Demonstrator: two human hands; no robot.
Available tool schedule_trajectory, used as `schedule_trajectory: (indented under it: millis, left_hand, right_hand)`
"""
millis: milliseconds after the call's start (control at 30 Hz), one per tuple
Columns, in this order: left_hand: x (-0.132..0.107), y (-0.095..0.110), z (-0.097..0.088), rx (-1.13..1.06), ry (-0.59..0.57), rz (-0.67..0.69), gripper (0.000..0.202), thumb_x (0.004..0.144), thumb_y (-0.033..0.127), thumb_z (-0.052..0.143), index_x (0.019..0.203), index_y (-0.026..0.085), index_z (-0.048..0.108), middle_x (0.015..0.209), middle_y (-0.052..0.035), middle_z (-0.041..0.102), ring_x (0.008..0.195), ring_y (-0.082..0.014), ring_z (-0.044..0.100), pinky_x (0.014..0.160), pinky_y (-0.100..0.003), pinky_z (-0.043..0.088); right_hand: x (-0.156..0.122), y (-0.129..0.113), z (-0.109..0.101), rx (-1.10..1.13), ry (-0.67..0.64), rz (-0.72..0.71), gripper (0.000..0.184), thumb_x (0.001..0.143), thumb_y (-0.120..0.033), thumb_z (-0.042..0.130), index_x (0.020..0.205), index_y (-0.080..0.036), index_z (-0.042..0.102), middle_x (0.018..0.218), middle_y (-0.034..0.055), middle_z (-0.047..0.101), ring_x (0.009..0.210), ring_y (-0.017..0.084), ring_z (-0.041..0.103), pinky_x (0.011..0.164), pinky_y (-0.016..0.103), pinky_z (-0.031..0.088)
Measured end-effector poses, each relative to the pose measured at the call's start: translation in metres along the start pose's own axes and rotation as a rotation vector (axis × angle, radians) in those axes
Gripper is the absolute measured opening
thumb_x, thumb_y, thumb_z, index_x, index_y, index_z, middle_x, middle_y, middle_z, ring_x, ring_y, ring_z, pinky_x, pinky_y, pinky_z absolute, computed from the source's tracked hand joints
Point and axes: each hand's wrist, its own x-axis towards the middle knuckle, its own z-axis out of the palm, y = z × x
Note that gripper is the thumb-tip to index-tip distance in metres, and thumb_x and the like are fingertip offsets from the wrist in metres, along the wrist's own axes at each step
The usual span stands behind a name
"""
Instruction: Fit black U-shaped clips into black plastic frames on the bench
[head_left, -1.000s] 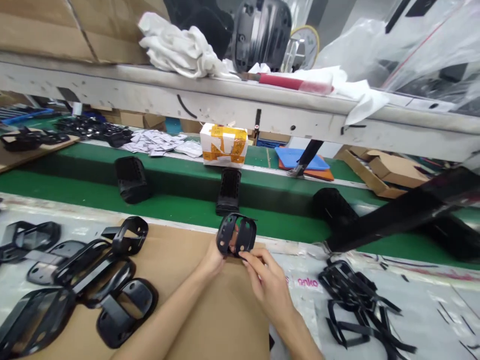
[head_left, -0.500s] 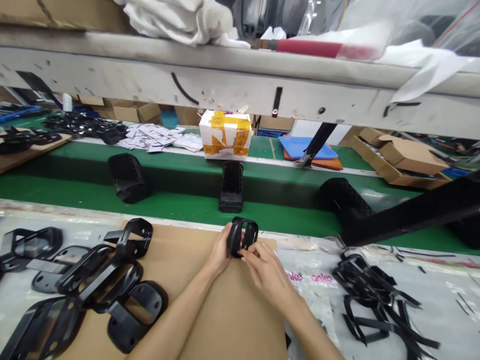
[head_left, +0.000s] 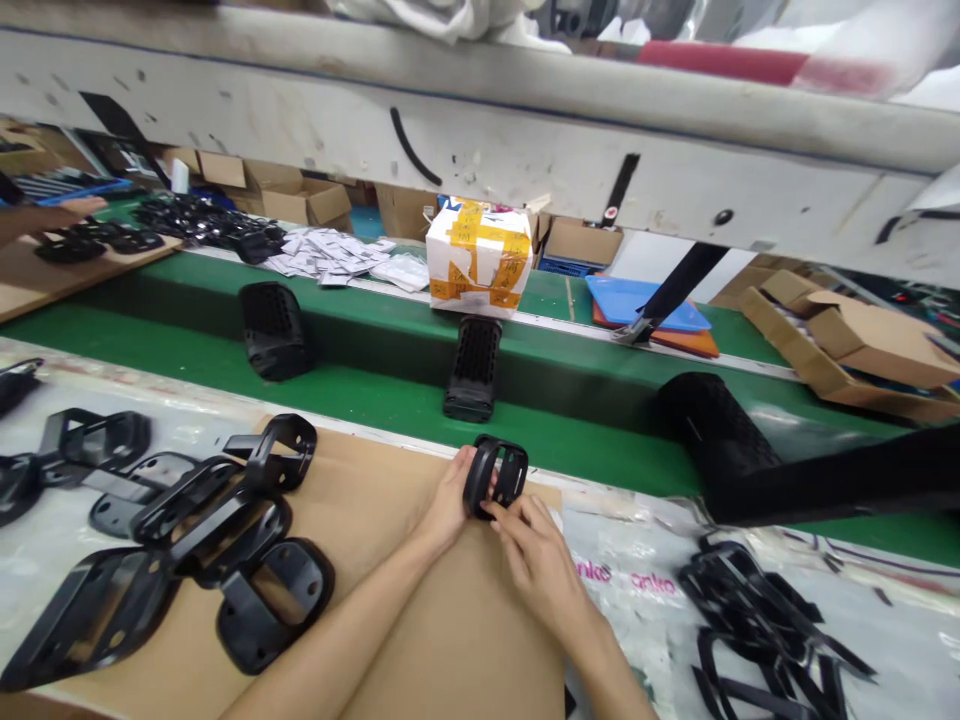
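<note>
My left hand (head_left: 448,505) grips a black plastic bracket (head_left: 480,478), a rounded frame with an open middle, held upright above the brown cardboard sheet (head_left: 442,620). At the bracket's lower edge, the bent fingers of my right hand (head_left: 536,550) pinch close together and touch it. Whether a small part sits between those fingertips is hidden. Left of my forearm lie several similar black brackets (head_left: 274,605), some on the cardboard and some on the plastic-covered tabletop.
Loose black strips (head_left: 757,620) lie in a pile at right. Behind the table edge, black parts (head_left: 474,370) stand on a green surface (head_left: 367,395). A taped white box (head_left: 480,255) stands beyond. A white beam (head_left: 525,150) crosses above. At far left, another person's hand (head_left: 75,208) shows.
The view has shifted and tilted slightly, and another person's hand now shows at far left. My two hands stay on the bracket, the right fingertips still at its lower edge.
</note>
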Motion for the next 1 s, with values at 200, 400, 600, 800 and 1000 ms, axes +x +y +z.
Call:
schedule_trajectory:
  millis: [200, 400, 600, 800, 1000]
  left_hand:
    - [-0.004, -0.003, 0.001, 0.022, -0.050, -0.021, 0.065, 0.071, 0.076, 0.085, 0.091, 0.021, 0.057, 0.071, 0.0026, 0.063, 0.065, -0.0142, 0.054, 0.065, -0.027, 0.045]
    - [-0.006, 0.002, -0.002, 0.099, -0.174, -0.046, 0.053, 0.074, 0.055, 0.090, 0.104, 0.020, 0.063, 0.074, 0.0058, 0.059, 0.063, -0.0106, 0.047, 0.063, -0.024, 0.039]
    - [-0.005, 0.002, 0.000, 0.148, -0.032, -0.053, 0.048, 0.072, 0.052, 0.087, 0.102, 0.020, 0.068, 0.074, 0.0031, 0.062, 0.065, -0.0134, 0.049, 0.059, -0.026, 0.036]
    - [-0.013, 0.002, 0.008, 0.121, -0.143, -0.117, 0.052, 0.068, 0.057, 0.091, 0.094, 0.020, 0.065, 0.071, 0.0049, 0.058, 0.057, -0.0096, 0.044, 0.054, -0.023, 0.031]
    - [-0.025, -0.008, 0.011, 0.130, -0.362, -0.169, 0.058, 0.077, 0.069, 0.086, 0.091, 0.017, 0.064, 0.068, 0.0053, 0.051, 0.057, -0.0089, 0.039, 0.055, -0.024, 0.029]
  right_hand:
    - [-0.005, 0.002, -0.008, 0.068, -0.043, 0.046, 0.038, 0.111, -0.018, 0.051, 0.140, -0.031, 0.071, 0.095, 0.0060, 0.061, 0.093, 0.025, 0.061, 0.078, 0.039, 0.054]
    - [-0.008, 0.000, -0.008, 0.077, -0.078, 0.075, 0.036, 0.109, -0.020, 0.055, 0.139, -0.031, 0.073, 0.099, 0.0070, 0.063, 0.094, 0.025, 0.062, 0.081, 0.041, 0.055]
    - [-0.007, 0.010, -0.002, 0.293, 0.175, 0.144, 0.025, 0.107, -0.021, 0.056, 0.115, -0.027, 0.079, 0.100, 0.0059, 0.066, 0.094, 0.022, 0.067, 0.082, 0.036, 0.056]
    - [-0.007, 0.018, 0.007, 0.289, 0.537, 0.312, 0.025, 0.100, -0.032, 0.070, 0.123, -0.026, 0.063, 0.119, 0.0080, 0.065, 0.099, 0.023, 0.065, 0.087, 0.040, 0.057]
    - [-0.011, 0.021, 0.005, 0.412, 0.404, 0.264, 0.032, 0.110, -0.034, 0.053, 0.140, -0.029, 0.060, 0.133, 0.0095, 0.070, 0.120, 0.025, 0.069, 0.106, 0.044, 0.056]
